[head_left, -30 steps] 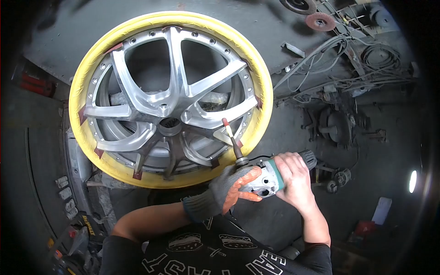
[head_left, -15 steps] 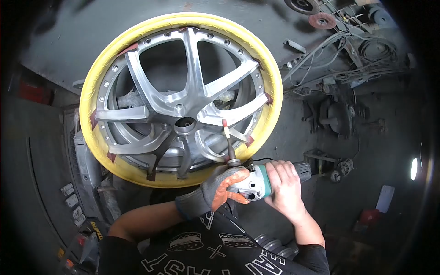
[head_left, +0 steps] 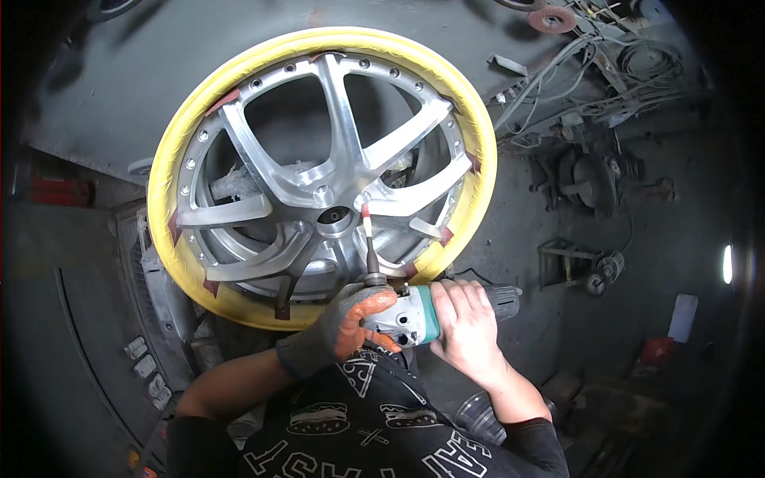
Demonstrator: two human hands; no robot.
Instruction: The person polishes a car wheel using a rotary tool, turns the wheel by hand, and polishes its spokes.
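Your left hand and right hand clamp their grip round the grinder; if it kicks, its red tip could gouge the wheel.

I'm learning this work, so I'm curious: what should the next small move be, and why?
Probably ease the red-tipped bit slightly outward along the bright spoke above it. Its tip appears at that spoke's inner end, near the center hole, though contact is unclear. The gloved left hand and bare right hand both grip the power tool, so a controlled stroke looks feasible.
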